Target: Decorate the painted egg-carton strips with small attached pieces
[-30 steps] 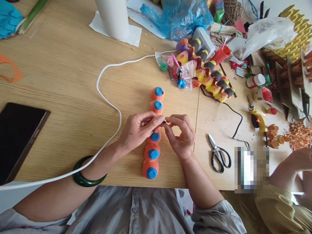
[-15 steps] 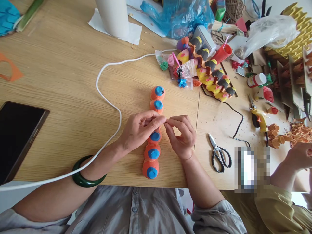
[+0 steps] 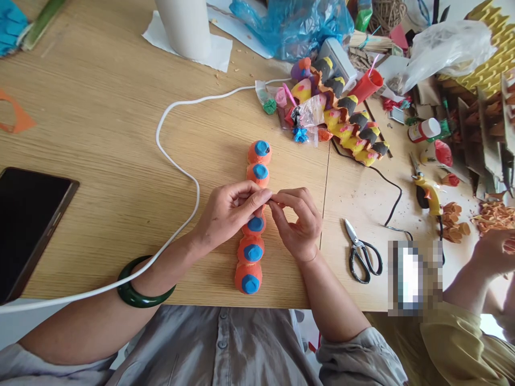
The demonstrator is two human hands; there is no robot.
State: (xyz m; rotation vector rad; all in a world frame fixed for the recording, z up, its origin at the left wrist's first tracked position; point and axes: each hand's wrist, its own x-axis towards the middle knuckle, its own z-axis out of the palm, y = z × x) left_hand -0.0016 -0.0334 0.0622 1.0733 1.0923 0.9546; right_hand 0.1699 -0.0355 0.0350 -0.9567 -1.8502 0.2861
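My left hand (image 3: 237,208) and my right hand (image 3: 298,220) meet fingertip to fingertip over an orange egg-carton strip (image 3: 250,266). Both are closed in a pinch. Between them shows a tiny dark bit, too small to name. The strip lies lengthwise on the table, its orange bumps topped with blue clay discs (image 3: 253,252). On the far-end disc (image 3: 262,148) sits a small dark speck. My left hand covers part of the strip's middle. A dark green bangle (image 3: 140,300) rings my left wrist.
Black-handled scissors (image 3: 360,252) lie to the right; a phone (image 3: 36,230) lies left. A white cable (image 3: 177,166) crosses the table and my left forearm. Painted egg-carton strips (image 3: 346,115) and craft supplies crowd the back right. At the right edge is another person's hand (image 3: 493,254).
My hands keep their pinch over the strip with barely any shift. A sliver of dark material now shows between the fingertips. The whole view has drifted slightly.
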